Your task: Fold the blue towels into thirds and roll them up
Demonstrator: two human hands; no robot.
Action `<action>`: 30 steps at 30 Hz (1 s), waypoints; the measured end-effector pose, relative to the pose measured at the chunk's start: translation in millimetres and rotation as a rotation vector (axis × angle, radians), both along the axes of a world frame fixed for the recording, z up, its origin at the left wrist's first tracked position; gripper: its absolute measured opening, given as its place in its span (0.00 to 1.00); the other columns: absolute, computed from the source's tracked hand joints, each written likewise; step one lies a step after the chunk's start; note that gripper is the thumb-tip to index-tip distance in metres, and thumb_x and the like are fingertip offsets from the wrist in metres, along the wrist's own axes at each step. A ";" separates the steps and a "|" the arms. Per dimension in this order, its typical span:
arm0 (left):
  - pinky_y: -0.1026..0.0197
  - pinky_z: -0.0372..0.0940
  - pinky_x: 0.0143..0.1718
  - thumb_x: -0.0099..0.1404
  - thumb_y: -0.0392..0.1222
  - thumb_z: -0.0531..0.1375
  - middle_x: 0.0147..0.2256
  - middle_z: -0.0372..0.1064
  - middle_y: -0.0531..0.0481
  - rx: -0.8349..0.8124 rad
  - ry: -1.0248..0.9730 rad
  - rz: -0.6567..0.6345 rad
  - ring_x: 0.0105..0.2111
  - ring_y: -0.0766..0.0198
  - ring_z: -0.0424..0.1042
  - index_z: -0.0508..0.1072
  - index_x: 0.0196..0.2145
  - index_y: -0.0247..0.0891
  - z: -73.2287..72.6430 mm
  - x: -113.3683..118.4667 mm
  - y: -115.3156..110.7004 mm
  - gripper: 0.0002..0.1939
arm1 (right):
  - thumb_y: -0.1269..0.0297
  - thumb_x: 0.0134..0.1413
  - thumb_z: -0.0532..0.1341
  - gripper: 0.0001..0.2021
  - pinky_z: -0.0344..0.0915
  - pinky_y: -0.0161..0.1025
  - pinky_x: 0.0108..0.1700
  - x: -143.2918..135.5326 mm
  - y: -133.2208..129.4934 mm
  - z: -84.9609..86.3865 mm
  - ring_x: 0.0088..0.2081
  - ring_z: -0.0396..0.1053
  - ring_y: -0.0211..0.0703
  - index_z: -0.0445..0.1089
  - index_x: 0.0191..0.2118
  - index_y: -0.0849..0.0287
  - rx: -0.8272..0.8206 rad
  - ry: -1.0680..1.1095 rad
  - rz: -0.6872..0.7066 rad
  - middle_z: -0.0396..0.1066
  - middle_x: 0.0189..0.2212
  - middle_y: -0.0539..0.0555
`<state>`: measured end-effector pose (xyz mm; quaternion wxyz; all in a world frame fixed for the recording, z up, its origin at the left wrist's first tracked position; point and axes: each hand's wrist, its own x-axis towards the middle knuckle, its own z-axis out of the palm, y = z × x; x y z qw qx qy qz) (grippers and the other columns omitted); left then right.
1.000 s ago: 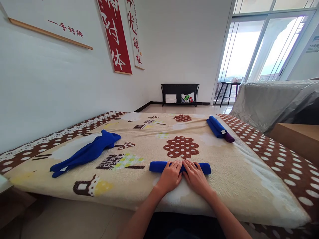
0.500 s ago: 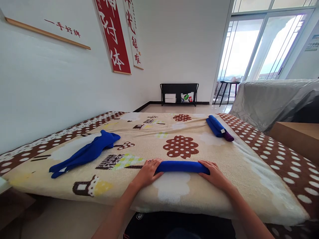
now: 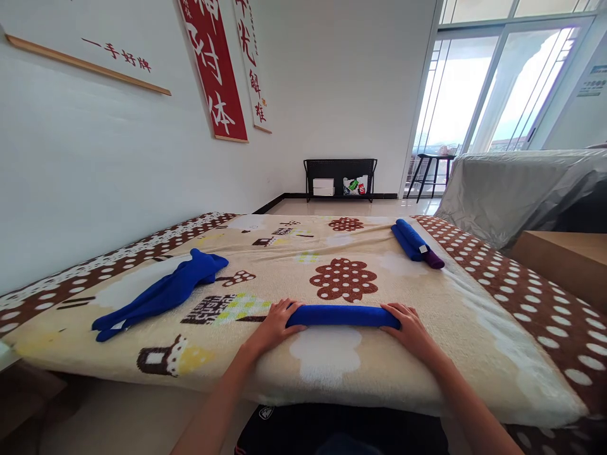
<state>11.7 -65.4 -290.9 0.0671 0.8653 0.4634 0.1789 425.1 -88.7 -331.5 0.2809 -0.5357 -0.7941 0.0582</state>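
Observation:
A blue cloth rolled into a long, narrow tube (image 3: 341,315) lies crosswise on the bed near its front edge. My left hand (image 3: 281,323) is closed around the roll's left end, thumb on the near side and fingers over the top. Around the right end, my right hand (image 3: 406,325) grips in the same way. To the left, a crumpled blue cloth (image 3: 165,287) is stretched out loosely, with a small white tag at its near end. Farther off on the right lie rolled cloths (image 3: 411,241), blue with a purple one showing at the end.
The bed is covered by a cream blanket (image 3: 275,265) with brown dotted borders. A cardboard box (image 3: 564,256) stands at the right edge, near a plastic-covered piece of furniture (image 3: 502,189). Beyond the bed are a black rack (image 3: 340,170) and a black stool (image 3: 434,167).
My left hand has shifted slightly left along the roll, and more of the blue tube shows between my hands. The other cloths lie as before.

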 end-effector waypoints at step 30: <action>0.52 0.58 0.52 0.56 0.57 0.66 0.48 0.69 0.49 -0.390 -0.254 -0.083 0.49 0.50 0.62 0.67 0.55 0.47 22.6 83.7 -60.0 0.31 | 0.58 0.40 0.73 0.15 0.70 0.37 0.35 -58.0 -37.5 191.6 0.36 0.68 0.40 0.73 0.36 0.55 0.161 1.053 0.280 0.68 0.39 0.51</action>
